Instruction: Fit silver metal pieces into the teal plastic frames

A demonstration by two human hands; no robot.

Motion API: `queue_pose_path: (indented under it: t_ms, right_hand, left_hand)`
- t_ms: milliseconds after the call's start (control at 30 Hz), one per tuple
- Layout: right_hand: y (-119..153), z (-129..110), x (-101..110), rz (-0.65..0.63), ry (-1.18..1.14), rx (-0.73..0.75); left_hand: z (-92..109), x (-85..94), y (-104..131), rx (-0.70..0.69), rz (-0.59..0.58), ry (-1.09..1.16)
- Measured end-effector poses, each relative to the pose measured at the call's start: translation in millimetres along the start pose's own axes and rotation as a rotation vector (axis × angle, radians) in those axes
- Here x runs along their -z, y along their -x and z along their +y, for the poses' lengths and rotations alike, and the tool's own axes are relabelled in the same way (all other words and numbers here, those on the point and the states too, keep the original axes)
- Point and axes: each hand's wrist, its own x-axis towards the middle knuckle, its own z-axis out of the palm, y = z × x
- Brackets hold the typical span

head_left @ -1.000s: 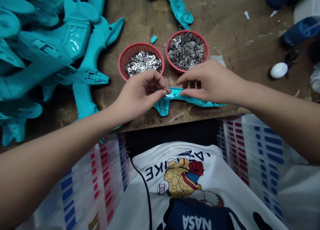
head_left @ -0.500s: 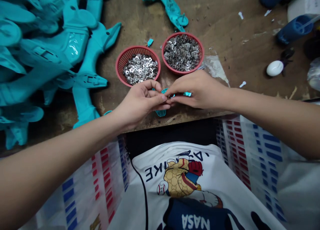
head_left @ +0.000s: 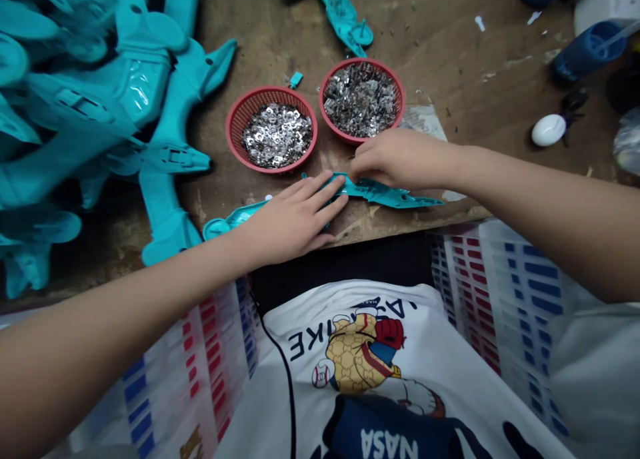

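Moulding in teal plastic [head_left: 373,191] lies along the near edge of the wooden workbench [head_left: 440,39], partly under the left hand [head_left: 295,222], spread flat, palm down, while the right hand [head_left: 400,158] bends its fingers together over it; whether these pinch anything I cannot tell. Handling of this piece seems unfinished, whatever is fitted being covered, and the heaped teal mouldings [head_left: 150,86] may be done or waiting. Left red basket [head_left: 236,138] and right red basket [head_left: 399,99], both holding metal pieces [head_left: 277,136], crowd the far side; the blue cup [head_left: 590,52] stands well apart.
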Motion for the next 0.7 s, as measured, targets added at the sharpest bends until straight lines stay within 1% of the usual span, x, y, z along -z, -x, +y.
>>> queue_pose_path:
  t_ms: [67,167,233,300,400,467,533,633,700]
  right_hand:
    - [-0.2,-2.5,-2.1,0.002,0.032,-0.012]
    - [-0.4,-7.0,-4.1,0.017,0.061,-0.047]
    - [-0.4,-5.0,-5.0,0.028,0.064,-0.04]
    - [0.2,1.8,-5.9,0.042,0.062,0.014]
    - [2.3,14.1,-7.0,0.057,0.061,0.152]
    - [4.1,19.0,-6.9,0.049,0.068,0.2]
    - [5.2,19.7,-6.0,0.025,0.077,0.198]
    - [5.5,14.3,-3.3,-0.001,0.08,0.175]
    - [5.1,7.9,-1.6,-0.01,0.083,0.124]
  left_hand:
    - [-0.9,-1.2,1.1,-0.014,-0.044,-0.089]
    - [-0.8,0.0,0.6,-0.045,-0.062,-0.152]
    - [-0.9,1.5,0.0,-0.053,-0.067,-0.171]
    - [-1.2,2.6,-0.3,-0.057,-0.072,-0.181]
    - [-1.4,3.4,-0.3,-0.065,-0.077,-0.207]
    - [-1.6,4.0,-0.2,-0.073,-0.081,-0.231]
    - [-2.1,4.7,0.0,-0.077,-0.087,-0.243]
    - [-2.9,5.9,0.2,-0.078,-0.099,-0.236]
    - [-3.0,6.2,0.3,-0.079,-0.104,-0.239]
